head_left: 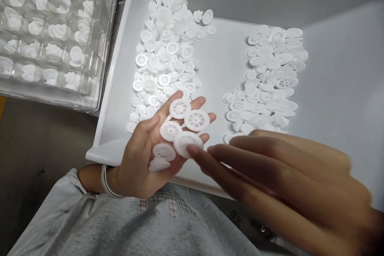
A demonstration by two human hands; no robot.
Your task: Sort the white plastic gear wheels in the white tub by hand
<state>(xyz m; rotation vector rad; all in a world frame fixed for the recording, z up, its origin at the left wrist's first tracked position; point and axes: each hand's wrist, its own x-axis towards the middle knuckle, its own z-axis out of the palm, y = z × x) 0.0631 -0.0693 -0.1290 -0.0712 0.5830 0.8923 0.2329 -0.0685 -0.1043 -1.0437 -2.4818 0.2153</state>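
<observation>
My left hand (150, 144) is palm up with its fingers spread, cradling several white plastic wheels (171, 131). Most of these show a round hub and spokes. My right hand (288, 176) reaches in from the right, slightly blurred. Its foremost fingertip overlaps the edge of a larger, blurred wheel (186, 143) over the left palm, and it seems to pinch that wheel. The right thumb is hidden. Just beyond the left fingertips lies a heap of small wheels (163, 56). A second heap of wheels (270, 80), lying beyond the right hand, looks larger in size.
Both heaps lie in a white plastic bin (219, 68) with raised walls. At the upper left stands a clear blister tray (90, 96), its pockets holding white parts. The bin's near edge runs just beneath my hands, close to my grey clothing (126, 224).
</observation>
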